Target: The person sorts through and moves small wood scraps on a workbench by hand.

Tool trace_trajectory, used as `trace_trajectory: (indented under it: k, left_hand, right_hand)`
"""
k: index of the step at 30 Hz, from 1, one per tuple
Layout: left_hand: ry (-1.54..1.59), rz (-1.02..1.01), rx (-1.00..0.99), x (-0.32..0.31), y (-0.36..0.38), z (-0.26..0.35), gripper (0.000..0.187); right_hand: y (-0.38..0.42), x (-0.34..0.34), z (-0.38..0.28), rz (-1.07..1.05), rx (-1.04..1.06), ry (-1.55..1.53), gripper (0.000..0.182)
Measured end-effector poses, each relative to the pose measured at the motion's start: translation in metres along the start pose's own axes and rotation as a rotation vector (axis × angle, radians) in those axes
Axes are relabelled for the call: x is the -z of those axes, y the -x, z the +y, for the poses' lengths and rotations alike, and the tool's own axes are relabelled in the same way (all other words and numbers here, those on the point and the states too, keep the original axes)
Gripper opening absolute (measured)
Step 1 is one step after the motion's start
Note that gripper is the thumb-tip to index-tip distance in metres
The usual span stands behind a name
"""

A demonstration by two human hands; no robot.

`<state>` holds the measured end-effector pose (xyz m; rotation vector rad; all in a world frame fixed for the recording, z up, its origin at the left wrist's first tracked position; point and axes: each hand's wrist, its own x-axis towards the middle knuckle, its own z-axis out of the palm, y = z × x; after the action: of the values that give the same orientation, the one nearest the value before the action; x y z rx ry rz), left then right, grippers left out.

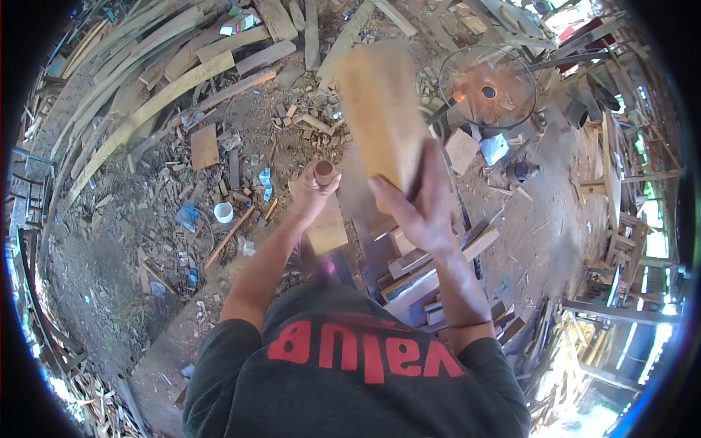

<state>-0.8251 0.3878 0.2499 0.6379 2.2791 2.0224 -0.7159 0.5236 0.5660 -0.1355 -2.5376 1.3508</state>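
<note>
The left hand (pixel 318 196) is curled tight around a round wooden handle (pixel 324 172) with its top end facing up, maybe to hold it steady by the pale board (pixel 326 232), but I can't see the handle's bottom end. The right hand (pixel 420 208) grips the near end of a big wood block (pixel 380 109), which looks blurry, up in the air and apart from the handle; holding just one end probably leaves the fat far end free. Wood pieces (pixel 416 281) lie close by, under the right arm, perhaps for easy reach.
</note>
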Motion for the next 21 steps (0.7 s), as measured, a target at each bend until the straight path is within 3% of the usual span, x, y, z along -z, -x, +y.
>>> trace_trajectory:
  k: [1, 2, 4, 5, 6, 8, 9, 10, 13, 14, 16, 17, 19, 21]
  left_hand:
    - [-0.045, 0.009, -0.033, 0.000, -0.001, 0.008, 0.053]
    - [-0.091, 0.019, -0.067, 0.000, -0.003, 0.015, 0.055]
    - [-0.042, -0.033, -0.088, -0.001, -0.004, -0.006, 0.056]
    - [0.004, -0.081, -0.111, -0.004, -0.004, -0.020, 0.058]
    - [0.002, -0.078, -0.114, -0.011, 0.002, -0.037, 0.058]
    - [0.093, 0.100, 0.127, -0.023, 0.002, -0.063, 0.052]
    - [0.081, 0.192, 0.090, -0.024, 0.000, -0.042, 0.039]
    - [0.080, 0.182, 0.114, -0.017, 0.007, -0.014, 0.039]
    - [0.010, 0.069, 0.044, -0.006, -0.008, 0.030, 0.030]
    - [0.012, 0.067, 0.042, -0.009, -0.008, 0.028, 0.030]
    - [0.040, 0.076, 0.040, -0.009, -0.006, 0.033, 0.025]
    - [0.039, 0.077, 0.034, -0.011, -0.005, 0.035, 0.025]
    - [0.734, 0.075, 0.208, -0.015, 0.000, 0.034, 0.018]
    - [0.565, 0.095, 0.206, -0.003, -0.015, 0.023, 0.016]
  right_hand:
    - [0.005, -0.011, 0.002, 0.139, 0.015, -0.200, 0.067]
    - [0.010, -0.022, 0.016, 0.140, 0.017, -0.197, 0.067]
    - [0.019, -0.044, 0.046, 0.281, 0.333, 0.171, 0.069]
    - [0.022, -0.041, 0.056, -0.267, -0.224, 0.438, 0.077]
    - [0.023, -0.040, 0.066, -0.266, -0.220, 0.438, 0.077]
    - [0.016, -0.038, 0.085, -0.286, -0.118, 0.500, 0.068]
    - [0.010, -0.030, 0.076, -0.149, 0.008, 0.386, 0.064]
    - [0.010, -0.024, 0.061, -0.161, -0.014, 0.382, 0.064]
    - [0.002, -0.013, 0.010, 0.144, -0.039, -0.335, 0.051]
    - [0.007, -0.024, 0.020, 0.147, -0.039, -0.333, 0.051]
    - [0.024, -0.052, 0.063, 0.314, 0.302, -0.053, 0.056]
    - [0.031, -0.049, 0.074, -0.199, -0.293, 0.340, 0.067]
    - [0.057, -0.059, 0.105, -0.183, -0.274, 0.348, 0.068]
    - [0.061, -0.058, 0.123, -0.186, -0.227, 0.373, 0.070]
